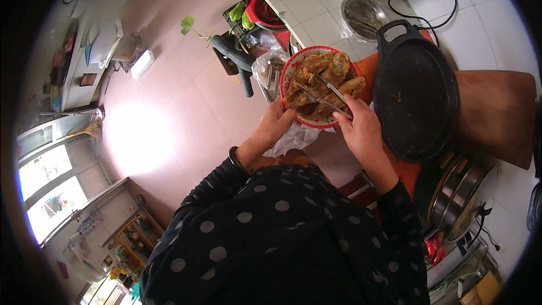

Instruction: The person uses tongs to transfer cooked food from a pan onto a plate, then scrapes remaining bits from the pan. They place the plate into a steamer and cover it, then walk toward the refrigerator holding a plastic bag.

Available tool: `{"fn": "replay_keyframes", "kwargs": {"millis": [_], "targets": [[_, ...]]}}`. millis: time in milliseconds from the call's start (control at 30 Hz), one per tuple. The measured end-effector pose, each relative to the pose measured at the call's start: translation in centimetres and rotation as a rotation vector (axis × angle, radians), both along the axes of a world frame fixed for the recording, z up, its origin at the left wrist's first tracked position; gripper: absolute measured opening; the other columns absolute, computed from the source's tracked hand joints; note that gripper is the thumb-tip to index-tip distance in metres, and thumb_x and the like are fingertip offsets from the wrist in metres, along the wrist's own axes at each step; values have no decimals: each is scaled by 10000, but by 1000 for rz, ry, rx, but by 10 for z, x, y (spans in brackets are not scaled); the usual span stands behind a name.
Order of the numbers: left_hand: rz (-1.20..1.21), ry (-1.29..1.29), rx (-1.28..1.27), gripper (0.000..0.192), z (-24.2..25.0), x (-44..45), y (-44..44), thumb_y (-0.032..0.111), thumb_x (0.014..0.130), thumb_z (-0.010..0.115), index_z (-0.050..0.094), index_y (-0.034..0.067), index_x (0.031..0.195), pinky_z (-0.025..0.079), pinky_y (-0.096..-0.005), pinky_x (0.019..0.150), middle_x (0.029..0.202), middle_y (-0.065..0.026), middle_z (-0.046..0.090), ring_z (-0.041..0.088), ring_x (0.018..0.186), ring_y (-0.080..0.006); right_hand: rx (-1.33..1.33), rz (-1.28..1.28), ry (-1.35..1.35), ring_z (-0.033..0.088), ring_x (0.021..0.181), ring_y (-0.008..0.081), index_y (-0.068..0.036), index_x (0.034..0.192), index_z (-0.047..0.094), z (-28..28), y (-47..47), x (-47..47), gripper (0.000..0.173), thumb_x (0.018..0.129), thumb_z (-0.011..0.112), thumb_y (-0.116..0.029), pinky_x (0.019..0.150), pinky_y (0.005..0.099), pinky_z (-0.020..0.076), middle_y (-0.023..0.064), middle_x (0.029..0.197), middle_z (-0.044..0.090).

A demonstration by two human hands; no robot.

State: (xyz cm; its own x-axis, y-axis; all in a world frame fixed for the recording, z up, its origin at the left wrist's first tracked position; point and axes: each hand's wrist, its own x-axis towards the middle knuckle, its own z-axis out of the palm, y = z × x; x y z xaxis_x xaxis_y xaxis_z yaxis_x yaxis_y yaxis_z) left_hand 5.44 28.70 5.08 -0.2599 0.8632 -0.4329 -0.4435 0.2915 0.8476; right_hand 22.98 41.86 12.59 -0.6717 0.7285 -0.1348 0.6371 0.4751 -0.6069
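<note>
My left hand (277, 120) grips the near left rim of a red-edged bowl (318, 123), with the thumb over the rim. Browned, fried-looking food pieces (324, 65) fill the bowl. In my right hand (359, 125) is a pair of metal tongs (328, 103); their two arms point up and left, and the tips rest on or among the pieces. A black oval cast pan (417, 97) with a loop handle lies right of the bowl, beside my right hand. Whether the tongs pinch a piece, I cannot tell.
Behind the bowl is a white-tiled counter (313, 10) with a round metal container (364, 17) and a black cord (455, 4). A brown board (495, 114) lies beyond the pan; stacked pots (455, 195) stand at lower right. Left are a red basin (262, 10), green vegetables and a plastic bag (269, 65).
</note>
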Motion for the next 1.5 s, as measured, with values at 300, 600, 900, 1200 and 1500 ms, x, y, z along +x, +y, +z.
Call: {"fn": "replay_keyframes", "kwargs": {"millis": [300,600,900,1200,1500], "targets": [[-17,-11,0,399,3,-6,0,26,882,470,470,-64,1270,439,-289,943,1175,-81,611,549,1060,-136,-3,-27,-19,596,854,380,32,1225,525,-1,-9,3,467,840,683,-181,721,438,477,197,969,581],[-6,-7,-29,393,8,-10,0,33,881,469,480,-57,1263,459,-272,886,1146,-61,619,558,1016,-120,70,-22,-72,588,871,364,26,1290,466,9,-12,13,541,830,686,-156,719,417,484,178,967,554],[-20,58,-44,382,9,-13,-2,97,893,480,495,-32,1252,370,-181,605,970,12,584,440,708,-33,95,-20,-41,589,861,352,43,1323,431,5,-20,15,588,847,678,-199,714,401,493,179,965,544],[-30,-4,-81,391,9,-18,-6,79,886,477,493,-46,1256,447,-236,728,1011,-24,615,533,847,-87,204,-24,-78,565,891,373,7,1403,376,-3,-13,12,685,828,694,-184,728,416,485,185,1011,528],[-115,35,-159,376,3,-26,-11,103,893,473,509,-30,1243,417,-203,640,960,-2,609,506,752,-59,170,-4,5,554,835,361,23,1419,347,-6,-17,8,710,828,691,-171,707,410,468,183,975,514]]}}
